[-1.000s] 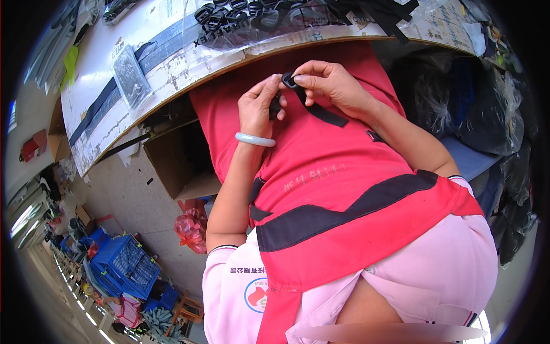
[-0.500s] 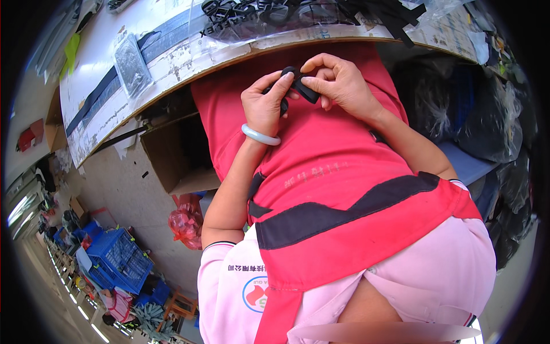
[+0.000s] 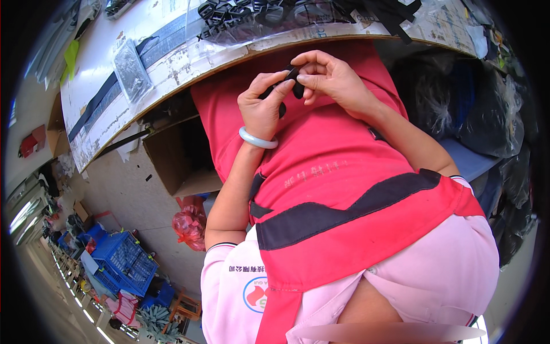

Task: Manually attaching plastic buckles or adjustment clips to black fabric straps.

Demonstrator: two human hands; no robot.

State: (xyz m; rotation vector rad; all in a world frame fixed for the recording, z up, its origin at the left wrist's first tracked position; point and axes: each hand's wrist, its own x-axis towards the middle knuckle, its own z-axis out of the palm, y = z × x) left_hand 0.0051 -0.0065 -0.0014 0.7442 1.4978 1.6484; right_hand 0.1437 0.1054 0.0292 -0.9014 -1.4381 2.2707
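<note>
Left hand: the left hand, a pale bangle on its wrist, is curled around a small black plastic piece, thumb laid across it.
Right hand: the right hand meets it from 3 o'clock, fingertips pinching the top end of the same piece, so both hands grasp it.
Where the piece is: held in the air over the red apron, just below the near edge of the table, at about 12 o'clock in the view.
Supply: a clear bag of similar black parts lies on the table at 12 o'clock, black straps at 1 o'clock, a flat clear packet at 10 o'clock.
Progress: judging by the grip, the piece is mid-handling, being pressed or fitted between the fingers; whether its parts are already joined I cannot tell. Nothing finished shows set aside, and the bag looks full, so most of the work seems left.
Surroundings: an open cardboard box under the table at 9 o'clock, a blue crate on the floor at 8 o'clock.
</note>
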